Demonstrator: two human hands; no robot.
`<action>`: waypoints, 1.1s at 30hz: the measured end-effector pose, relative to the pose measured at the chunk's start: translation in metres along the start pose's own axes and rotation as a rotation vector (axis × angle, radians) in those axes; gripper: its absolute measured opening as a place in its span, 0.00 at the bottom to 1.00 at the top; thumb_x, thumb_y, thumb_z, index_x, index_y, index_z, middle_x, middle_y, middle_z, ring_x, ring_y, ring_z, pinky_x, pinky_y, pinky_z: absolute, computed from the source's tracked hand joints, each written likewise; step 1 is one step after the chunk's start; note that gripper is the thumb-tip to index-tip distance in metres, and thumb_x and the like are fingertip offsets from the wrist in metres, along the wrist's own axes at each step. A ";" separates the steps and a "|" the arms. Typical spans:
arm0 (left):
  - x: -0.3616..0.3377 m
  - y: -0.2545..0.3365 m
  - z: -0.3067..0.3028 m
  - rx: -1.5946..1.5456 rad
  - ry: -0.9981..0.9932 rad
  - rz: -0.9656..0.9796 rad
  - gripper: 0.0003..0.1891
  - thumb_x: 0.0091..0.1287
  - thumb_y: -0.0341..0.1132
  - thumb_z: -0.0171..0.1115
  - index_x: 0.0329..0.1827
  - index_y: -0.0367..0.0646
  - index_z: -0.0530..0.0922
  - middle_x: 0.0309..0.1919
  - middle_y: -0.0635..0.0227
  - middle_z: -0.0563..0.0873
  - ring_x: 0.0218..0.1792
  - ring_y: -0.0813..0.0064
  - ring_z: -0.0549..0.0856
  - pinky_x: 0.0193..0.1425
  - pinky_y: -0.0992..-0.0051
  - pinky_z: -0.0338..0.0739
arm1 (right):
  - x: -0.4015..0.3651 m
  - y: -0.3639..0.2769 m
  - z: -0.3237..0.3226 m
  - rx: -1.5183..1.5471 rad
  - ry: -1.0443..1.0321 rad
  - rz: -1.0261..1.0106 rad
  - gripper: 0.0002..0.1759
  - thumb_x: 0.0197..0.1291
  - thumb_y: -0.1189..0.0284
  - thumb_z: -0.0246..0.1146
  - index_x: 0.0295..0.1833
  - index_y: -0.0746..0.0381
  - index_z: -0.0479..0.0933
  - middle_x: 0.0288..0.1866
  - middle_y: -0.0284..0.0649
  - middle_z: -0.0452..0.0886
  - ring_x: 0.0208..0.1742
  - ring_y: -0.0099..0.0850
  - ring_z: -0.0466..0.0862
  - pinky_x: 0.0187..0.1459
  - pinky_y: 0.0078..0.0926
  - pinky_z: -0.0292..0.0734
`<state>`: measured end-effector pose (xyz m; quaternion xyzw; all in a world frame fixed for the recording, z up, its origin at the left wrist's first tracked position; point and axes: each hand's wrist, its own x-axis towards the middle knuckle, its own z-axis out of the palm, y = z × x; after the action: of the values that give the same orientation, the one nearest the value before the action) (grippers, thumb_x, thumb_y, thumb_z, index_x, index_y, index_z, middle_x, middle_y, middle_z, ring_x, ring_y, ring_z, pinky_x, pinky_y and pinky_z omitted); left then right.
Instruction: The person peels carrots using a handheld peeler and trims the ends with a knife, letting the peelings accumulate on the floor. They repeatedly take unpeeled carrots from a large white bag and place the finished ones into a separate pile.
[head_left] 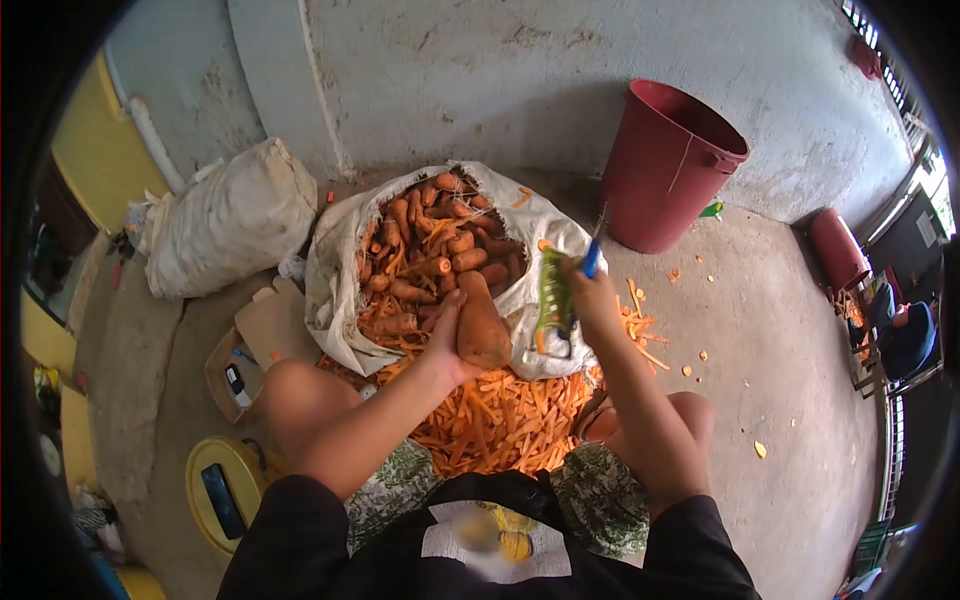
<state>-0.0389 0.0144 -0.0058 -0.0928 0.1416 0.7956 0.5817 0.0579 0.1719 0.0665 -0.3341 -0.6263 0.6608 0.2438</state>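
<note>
My left hand (447, 345) is closed around a large carrot (484, 325), its thick end pointing toward me. In my right hand (592, 292) is a blue-handled knife (594, 256), its thin blade pointing up and away. A green tool (553, 296), which looks like a peeler, is at the same hand's fingers, left of the knife. Beyond both hands stands an open white sack (338, 290) full of carrots (408, 290). Orange peelings (490, 425) are heaped on the floor between my legs, below the held carrot.
A tall red bin (665, 175) stands by the wall at the back right. At left are a full white sack (235, 220), an open cardboard box (275, 325), and a yellow lid (205, 490) bearing a phone (223, 500). Carrot scraps (645, 325) lie scattered at right.
</note>
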 end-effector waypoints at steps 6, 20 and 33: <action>-0.008 -0.023 0.012 0.069 0.050 -0.064 0.20 0.66 0.49 0.43 0.53 0.45 0.68 0.44 0.64 0.78 0.44 0.69 0.79 0.48 0.66 0.75 | -0.003 0.023 0.030 -0.137 -0.039 -0.097 0.14 0.60 0.64 0.56 0.29 0.64 0.73 0.22 0.30 0.73 0.21 0.17 0.68 0.23 0.18 0.63; 0.019 -0.024 -0.013 0.082 0.007 -0.109 0.21 0.70 0.46 0.32 0.52 0.43 0.68 0.42 0.62 0.78 0.41 0.67 0.80 0.45 0.64 0.77 | -0.007 0.041 0.041 -0.216 0.021 -0.091 0.15 0.60 0.66 0.54 0.30 0.69 0.72 0.17 0.35 0.73 0.18 0.21 0.70 0.22 0.24 0.66; -0.007 -0.036 -0.012 0.534 0.114 -0.286 0.23 0.68 0.51 0.38 0.48 0.38 0.67 0.33 0.59 0.79 0.29 0.69 0.82 0.34 0.69 0.80 | 0.062 0.082 0.001 -0.592 0.488 -0.200 0.16 0.61 0.65 0.51 0.32 0.69 0.72 0.21 0.52 0.74 0.23 0.47 0.75 0.28 0.40 0.67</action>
<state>-0.0023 0.0141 -0.0187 -0.0001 0.3636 0.6339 0.6826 0.0247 0.2091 -0.0230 -0.4747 -0.7428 0.3258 0.3417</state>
